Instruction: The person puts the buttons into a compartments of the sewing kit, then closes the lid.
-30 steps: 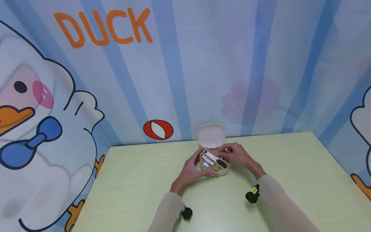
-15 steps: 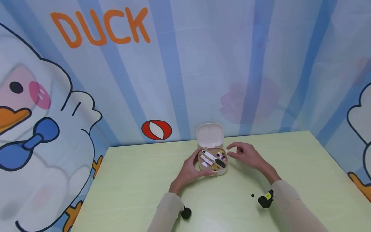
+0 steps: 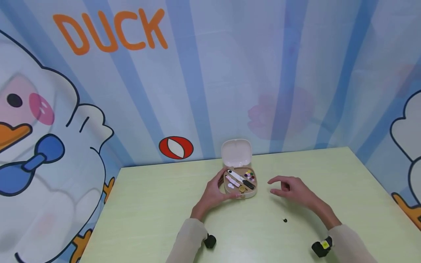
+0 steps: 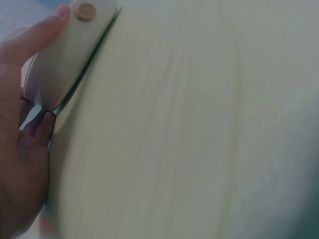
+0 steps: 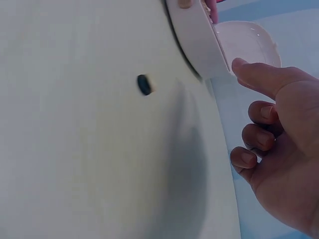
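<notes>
My left hand (image 3: 214,193) holds a small cream storage box (image 3: 250,194) by its left side, its thumb across the front near a tan round clasp (image 4: 85,12). The box's white lid (image 3: 236,153) stands raised at the back. Inside lie a white and black pen-like tool (image 3: 241,179), a pink and white stick (image 3: 232,181), a round gold-coloured piece (image 3: 242,189) and several small coloured pieces (image 3: 250,175). My right hand (image 3: 294,190) hovers to the right of the box, fingers loosely bent and holding nothing. Below it on the table is a small black piece (image 3: 285,220).
The pale yellow-green table (image 3: 158,212) meets a blue striped backdrop (image 3: 204,73) close behind the lid. Black wrist cameras (image 3: 209,241) sit at both sleeves.
My right hand has left the box's inside and moved right and toward me, uncovering the coloured pieces and the black piece on the table. My left hand keeps its hold on the box.
</notes>
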### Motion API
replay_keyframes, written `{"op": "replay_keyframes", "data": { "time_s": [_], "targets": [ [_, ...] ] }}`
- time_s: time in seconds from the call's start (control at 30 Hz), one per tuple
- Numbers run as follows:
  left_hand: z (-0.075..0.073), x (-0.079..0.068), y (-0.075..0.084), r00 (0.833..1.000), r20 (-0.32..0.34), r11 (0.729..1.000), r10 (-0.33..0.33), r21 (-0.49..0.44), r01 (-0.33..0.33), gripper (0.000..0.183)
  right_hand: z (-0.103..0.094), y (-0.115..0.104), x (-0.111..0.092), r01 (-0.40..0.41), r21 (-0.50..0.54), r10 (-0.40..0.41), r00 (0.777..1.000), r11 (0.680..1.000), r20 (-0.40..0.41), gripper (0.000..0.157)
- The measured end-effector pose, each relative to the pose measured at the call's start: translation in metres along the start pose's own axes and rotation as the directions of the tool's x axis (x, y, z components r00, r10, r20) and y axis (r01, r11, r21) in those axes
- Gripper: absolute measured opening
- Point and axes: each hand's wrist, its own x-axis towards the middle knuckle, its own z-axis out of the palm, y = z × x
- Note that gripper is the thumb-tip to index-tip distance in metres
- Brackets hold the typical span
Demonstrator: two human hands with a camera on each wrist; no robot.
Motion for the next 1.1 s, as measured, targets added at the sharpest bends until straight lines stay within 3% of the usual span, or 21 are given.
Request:
{"op": "replay_keyframes", "data": {
  "time_s": [0.43, 0.7, 1.1],
  "targets": [
    [0.0, 0.0, 0.0, 1.0, -0.004, 1.0, 0.005, -0.008, -0.005, 0.106, 0.002, 0.001, -0.041, 0.042, 0.006, -0.042, 0.993, 0.999, 0.112, 0.018],
    [0.001, 0.001, -0.004, 1.0, -0.001, 1.0, 0.011, 0.003, -0.011, 0.107, 0.004, 0.006, -0.062, 0.013, 0.065, -0.024, 0.984, 0.998, 0.174, 0.014],
    [0.001, 0.0, -0.001, 1.0, -0.004, 1.0, 0.02, -0.002, -0.02, 0.107, 0.007, 0.01, -0.069, 0.043, 0.087, -0.058, 0.983, 0.995, 0.177, 0.013]
  ]
}}
